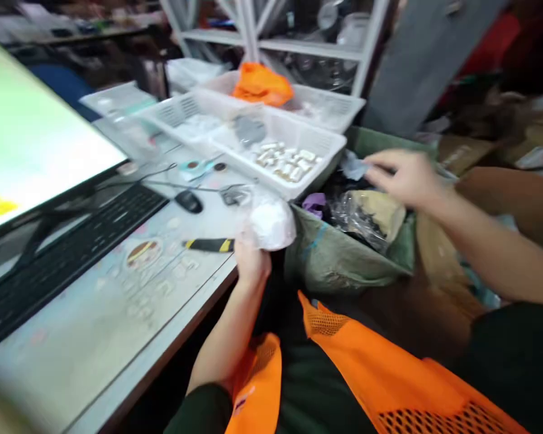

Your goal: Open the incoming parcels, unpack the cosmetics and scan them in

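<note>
My left hand [251, 258] is closed around a white rounded item in clear plastic wrap [271, 224], held at the desk's edge. Just left of that hand, a black and yellow utility knife [209, 245] lies on the desk. My right hand [405, 176], somewhat blurred, pinches a pale crumpled piece of plastic [353, 166] over an open green woven sack [339, 265]. Inside the sack are a clear plastic bag [359, 220], a tan wrapper [382, 211] and a purple scrap [314, 204].
White plastic baskets [330, 144] stand at the back of the desk; one holds small white pieces [289, 161], another an orange cloth [262, 85]. A monitor [40, 132], keyboard [72, 259] and mouse [189, 201] occupy the left. Cardboard [502, 199] lies beyond the sack.
</note>
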A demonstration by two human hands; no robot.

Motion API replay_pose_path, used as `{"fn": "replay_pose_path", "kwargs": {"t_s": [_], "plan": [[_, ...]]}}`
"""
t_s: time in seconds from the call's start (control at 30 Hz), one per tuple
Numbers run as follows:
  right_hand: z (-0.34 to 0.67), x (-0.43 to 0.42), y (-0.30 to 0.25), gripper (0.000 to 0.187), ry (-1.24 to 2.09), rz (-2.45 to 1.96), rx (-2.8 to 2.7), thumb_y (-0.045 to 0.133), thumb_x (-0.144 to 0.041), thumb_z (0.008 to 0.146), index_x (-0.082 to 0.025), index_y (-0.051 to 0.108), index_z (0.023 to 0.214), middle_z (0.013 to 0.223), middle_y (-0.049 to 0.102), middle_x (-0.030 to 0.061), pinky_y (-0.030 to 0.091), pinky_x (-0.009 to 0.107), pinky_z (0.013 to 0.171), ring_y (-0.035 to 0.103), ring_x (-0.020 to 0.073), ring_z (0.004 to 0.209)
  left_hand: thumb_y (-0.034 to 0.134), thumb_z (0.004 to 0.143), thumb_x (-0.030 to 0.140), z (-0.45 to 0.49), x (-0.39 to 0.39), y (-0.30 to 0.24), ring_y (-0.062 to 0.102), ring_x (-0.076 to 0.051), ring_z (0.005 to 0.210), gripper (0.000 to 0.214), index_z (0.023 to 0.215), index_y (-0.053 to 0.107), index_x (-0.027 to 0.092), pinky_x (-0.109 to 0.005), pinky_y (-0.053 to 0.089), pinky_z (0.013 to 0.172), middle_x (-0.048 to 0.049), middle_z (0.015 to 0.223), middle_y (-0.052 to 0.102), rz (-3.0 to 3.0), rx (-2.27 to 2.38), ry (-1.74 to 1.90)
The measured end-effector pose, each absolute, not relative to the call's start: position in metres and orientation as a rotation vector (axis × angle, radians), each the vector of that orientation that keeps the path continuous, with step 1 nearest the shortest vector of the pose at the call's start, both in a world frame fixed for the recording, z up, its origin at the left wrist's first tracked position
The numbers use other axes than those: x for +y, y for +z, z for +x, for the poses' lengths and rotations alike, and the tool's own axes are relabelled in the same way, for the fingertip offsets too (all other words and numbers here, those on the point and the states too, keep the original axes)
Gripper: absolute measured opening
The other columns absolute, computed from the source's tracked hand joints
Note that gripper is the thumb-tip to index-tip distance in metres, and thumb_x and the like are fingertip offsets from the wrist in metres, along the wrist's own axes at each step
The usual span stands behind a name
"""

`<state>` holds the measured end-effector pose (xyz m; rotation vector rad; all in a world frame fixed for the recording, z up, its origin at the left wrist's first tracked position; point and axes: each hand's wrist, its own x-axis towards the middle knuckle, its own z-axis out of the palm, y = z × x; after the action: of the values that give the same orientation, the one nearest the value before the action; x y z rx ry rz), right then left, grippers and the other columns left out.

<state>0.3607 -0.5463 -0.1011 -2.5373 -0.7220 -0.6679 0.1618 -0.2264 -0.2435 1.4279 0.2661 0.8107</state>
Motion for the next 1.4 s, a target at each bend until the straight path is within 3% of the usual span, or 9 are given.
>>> {"fn": "replay_pose_path", "kwargs": {"t_s": [0.07,0.2,0.37,0.5,0.7,0.9,1.2,1.3,1.4], "plan": [[0.315,-0.464,-0.142,0.044,-0.398,-2.338,-1.177,0.068,-0.047,0.096,-0.016,0.083,0.124,0.13,0.079,0.0105,0.055,0.033,0.104,0.075,0.0238,0.12,0.061,0.098,0.064,0.145,-0.222,-0.261,0.072,-0.028,0.124,0.048,0.124,0.075,0.025,-0.043,0.061,0.109,-0.0119,0.119,0.079,1.252,0.368,0.894],[0.232,-0.341,-0.185,0.06,-0.004,-1.822,-1.671,0.067,-0.041,0.101,-0.02,0.059,0.156,0.153,0.065,0.0138,0.055,0.047,0.117,0.064,0.0277,0.139,0.077,0.086,0.065,0.104,-0.201,-0.284,0.075,-0.029,0.115,0.049,0.111,0.078,0.023,-0.043,0.062,0.104,-0.0117,0.113,0.08,1.118,0.495,1.031],[0.187,-0.248,-0.183,0.034,-0.056,-1.523,-1.991,0.055,-0.043,0.105,-0.024,0.077,0.121,0.148,0.064,0.0127,0.046,0.053,0.119,0.055,0.0308,0.144,0.075,0.089,0.058,0.008,-0.156,-0.295,0.075,-0.03,0.115,0.045,0.115,0.08,0.021,-0.047,0.058,0.108,-0.0126,0.117,0.08,1.518,0.706,1.297],[0.15,-0.206,-0.196,0.026,-0.073,-1.472,-2.066,0.054,-0.031,0.103,-0.021,0.074,0.089,0.121,0.073,0.0127,0.047,0.054,0.113,0.066,0.0313,0.125,0.072,0.091,0.052,-0.049,-0.14,-0.3,0.074,-0.029,0.114,0.04,0.116,0.078,0.022,-0.044,0.058,0.106,-0.0109,0.117,0.079,1.49,0.819,1.509],[0.107,-0.201,-0.227,0.02,0.033,-1.207,-2.047,0.062,-0.035,0.102,-0.021,0.076,0.108,0.144,0.062,0.0167,0.048,0.048,0.116,0.057,0.029,0.139,0.077,0.087,0.053,-0.073,-0.136,-0.31,0.076,-0.028,0.105,0.034,0.103,0.077,0.023,-0.039,0.06,0.098,-0.0077,0.108,0.079,1.275,0.83,1.413],[0.113,-0.23,-0.238,0.026,-0.065,-1.765,-1.861,0.063,-0.037,0.102,-0.019,0.071,0.086,0.146,0.064,0.0196,0.04,0.057,0.118,0.053,0.0365,0.145,0.069,0.092,0.052,-0.055,-0.138,-0.314,0.074,-0.023,0.087,0.033,0.091,0.075,0.019,-0.034,0.06,0.083,-0.0057,0.091,0.078,1.383,0.779,1.229],[0.165,-0.314,-0.244,0.036,0.578,-1.86,-1.525,0.079,-0.022,0.085,-0.016,0.077,0.121,0.149,0.066,0.0154,0.046,0.043,0.122,0.062,0.029,0.139,0.058,0.103,0.036,0.017,-0.164,-0.29,0.073,-0.021,0.085,0.03,0.097,0.08,0.017,-0.033,0.057,0.079,-0.0095,0.093,0.079,1.984,-0.009,0.99],[0.181,-0.366,-0.249,0.032,0.501,-1.728,-1.243,0.085,-0.039,0.086,-0.017,0.079,0.109,0.157,0.061,0.015,0.044,0.042,0.124,0.06,0.0296,0.143,0.056,0.104,0.033,0.056,-0.185,-0.281,0.072,-0.02,0.078,0.029,0.093,0.078,0.016,-0.031,0.055,0.073,-0.0093,0.087,0.077,1.979,-0.119,1.067],[0.188,-0.421,-0.252,0.049,0.218,-1.621,-0.88,0.081,-0.066,0.087,-0.018,0.079,0.097,0.156,0.061,0.0162,0.043,0.045,0.124,0.059,0.0325,0.143,0.054,0.103,0.032,0.093,-0.208,-0.285,0.068,-0.019,0.065,0.03,0.089,0.076,0.017,-0.028,0.048,0.062,-0.0061,0.073,0.073,2.022,-0.064,1.067]]}}
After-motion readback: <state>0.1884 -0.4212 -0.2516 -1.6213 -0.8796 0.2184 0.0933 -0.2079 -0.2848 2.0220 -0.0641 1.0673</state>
